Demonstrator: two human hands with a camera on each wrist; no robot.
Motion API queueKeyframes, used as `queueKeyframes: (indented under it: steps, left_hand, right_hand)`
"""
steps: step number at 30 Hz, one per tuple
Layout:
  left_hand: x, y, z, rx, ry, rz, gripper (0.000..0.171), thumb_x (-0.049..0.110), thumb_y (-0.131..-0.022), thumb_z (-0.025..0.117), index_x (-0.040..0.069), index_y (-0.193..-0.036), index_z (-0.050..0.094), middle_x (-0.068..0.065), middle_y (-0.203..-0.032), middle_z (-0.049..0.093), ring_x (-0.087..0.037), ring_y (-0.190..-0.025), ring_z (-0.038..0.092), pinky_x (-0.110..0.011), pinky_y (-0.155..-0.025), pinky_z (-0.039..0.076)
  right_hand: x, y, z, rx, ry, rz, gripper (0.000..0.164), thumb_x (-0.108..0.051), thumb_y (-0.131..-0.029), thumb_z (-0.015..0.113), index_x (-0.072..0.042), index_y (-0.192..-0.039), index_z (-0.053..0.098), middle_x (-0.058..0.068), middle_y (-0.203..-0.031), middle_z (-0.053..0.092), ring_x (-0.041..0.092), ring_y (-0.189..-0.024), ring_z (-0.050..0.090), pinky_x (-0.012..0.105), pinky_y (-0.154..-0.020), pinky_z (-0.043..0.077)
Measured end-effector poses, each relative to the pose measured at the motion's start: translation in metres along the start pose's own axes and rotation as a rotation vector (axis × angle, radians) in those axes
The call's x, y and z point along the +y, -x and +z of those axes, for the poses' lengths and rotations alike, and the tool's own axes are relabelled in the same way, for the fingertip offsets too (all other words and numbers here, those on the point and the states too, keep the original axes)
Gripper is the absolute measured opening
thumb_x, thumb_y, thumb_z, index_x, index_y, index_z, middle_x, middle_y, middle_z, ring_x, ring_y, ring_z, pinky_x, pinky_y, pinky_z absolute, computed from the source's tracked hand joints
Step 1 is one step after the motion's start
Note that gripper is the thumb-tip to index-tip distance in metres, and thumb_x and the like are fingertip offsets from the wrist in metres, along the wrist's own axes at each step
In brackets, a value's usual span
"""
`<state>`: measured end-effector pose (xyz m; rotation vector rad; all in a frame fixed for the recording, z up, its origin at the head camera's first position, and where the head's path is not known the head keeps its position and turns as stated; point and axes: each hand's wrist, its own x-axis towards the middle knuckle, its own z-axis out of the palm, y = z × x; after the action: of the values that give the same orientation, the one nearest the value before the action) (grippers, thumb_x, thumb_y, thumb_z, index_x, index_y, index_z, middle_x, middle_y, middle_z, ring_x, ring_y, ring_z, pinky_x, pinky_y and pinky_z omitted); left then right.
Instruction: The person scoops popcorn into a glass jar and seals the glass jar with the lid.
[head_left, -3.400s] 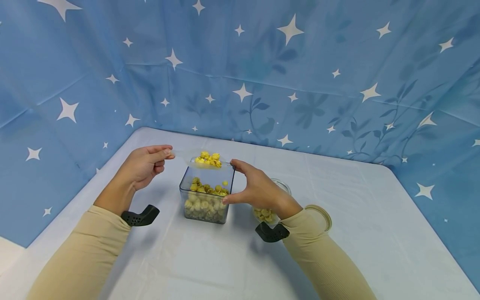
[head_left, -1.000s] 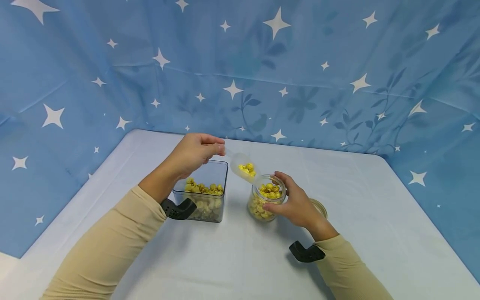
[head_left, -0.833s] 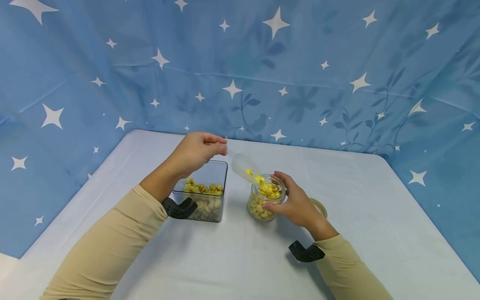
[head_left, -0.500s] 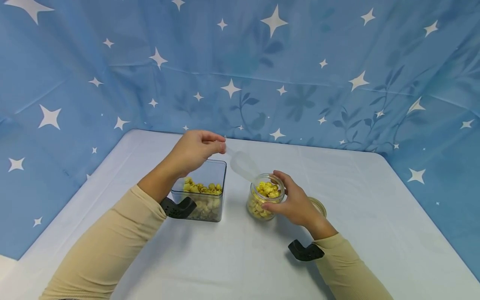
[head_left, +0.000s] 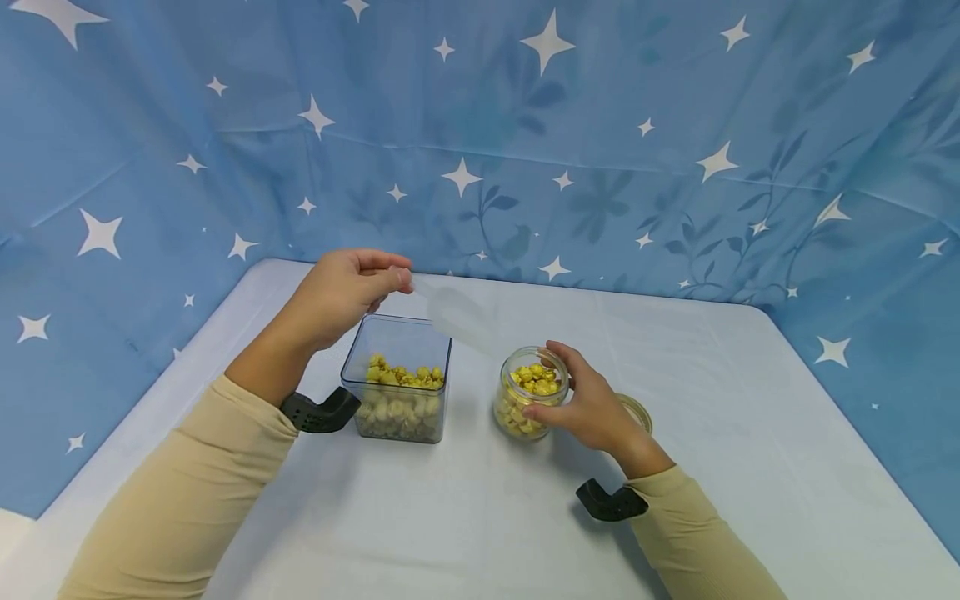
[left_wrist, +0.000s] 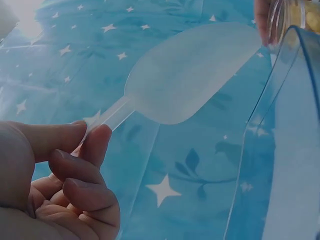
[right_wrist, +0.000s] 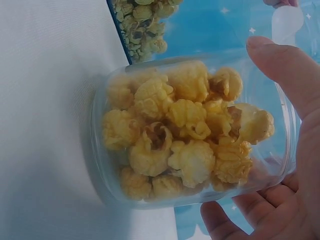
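Observation:
My left hand point(head_left: 341, 296) pinches the handle of a translucent white scoop point(head_left: 459, 317) between thumb and forefinger. The scoop is bare of popcorn and hangs above the gap between the bin and the jar; the left wrist view shows its bowl point(left_wrist: 192, 75) plainly. Yellow popcorn point(head_left: 534, 379) fills much of a glass jar point(head_left: 517, 417), which stands upright on the table. My right hand point(head_left: 581, 408) grips the jar's right side, thumb in front and fingers behind. Below and right of my left hand, a clear square bin point(head_left: 401, 417) holds more popcorn point(head_left: 405, 377).
A gold-rimmed lid point(head_left: 637, 411) lies on the table behind my right wrist, partly hidden. A white cloth covers the table point(head_left: 480, 517). Blue star-patterned curtain point(head_left: 420, 108) hangs along the back and both sides.
Popcorn slid from the scoop into the jar. The emptied scoop and my left hand have since moved left, away from the jar's mouth. Earlier, my right hand went from the bin to the jar.

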<state>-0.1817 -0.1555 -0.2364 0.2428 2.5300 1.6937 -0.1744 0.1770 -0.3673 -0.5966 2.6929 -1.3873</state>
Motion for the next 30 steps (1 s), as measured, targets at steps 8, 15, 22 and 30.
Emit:
queueKeyframes:
  steps: [8, 15, 22, 30]
  left_hand:
    - [-0.004, 0.013, -0.025, 0.043, 0.006, 0.019, 0.038, 0.021, -0.105, 0.054, 0.001, -0.138, 0.056, -0.01, -0.114, 0.065, -0.019, -0.09, 0.049, -0.027, -0.073, 0.039]
    - [-0.02, 0.02, -0.041, 0.062, -0.028, 0.024, 0.04, 0.023, -0.106, 0.052, -0.001, -0.139, 0.054, -0.01, -0.111, 0.065, -0.018, -0.085, 0.047, -0.027, -0.071, 0.04]
    - [-0.034, 0.024, -0.049, 0.073, -0.044, 0.018, 0.039, 0.02, -0.106, 0.051, -0.004, -0.136, 0.055, -0.003, -0.104, 0.066, -0.017, -0.087, 0.05, -0.025, -0.07, 0.042]
    - [-0.051, 0.023, -0.043, 0.052, -0.083, -0.051, 0.035, 0.02, -0.106, 0.052, -0.003, -0.131, 0.059, -0.012, -0.114, 0.066, -0.018, -0.084, 0.047, -0.027, -0.072, 0.042]
  right_hand:
    - [-0.001, 0.0, 0.0, -0.009, 0.0, 0.005, 0.098, -0.027, -0.081, 0.086, 0.001, -0.154, 0.027, 0.022, -0.151, 0.04, 0.038, -0.134, 0.044, 0.059, -0.109, 0.034]
    - [0.0, 0.001, 0.001, -0.001, 0.008, 0.004, 0.099, -0.028, -0.08, 0.087, 0.001, -0.154, 0.028, 0.02, -0.152, 0.04, 0.037, -0.134, 0.043, 0.058, -0.108, 0.035]
    - [0.0, 0.002, 0.001, 0.002, 0.005, 0.011, 0.1, -0.029, -0.08, 0.087, 0.001, -0.154, 0.028, 0.021, -0.152, 0.04, 0.038, -0.135, 0.043, 0.058, -0.108, 0.035]
    - [0.0, 0.002, 0.001, 0.008, 0.012, 0.019, 0.1, -0.031, -0.079, 0.088, 0.0, -0.154, 0.029, 0.021, -0.152, 0.039, 0.038, -0.136, 0.042, 0.058, -0.109, 0.034]
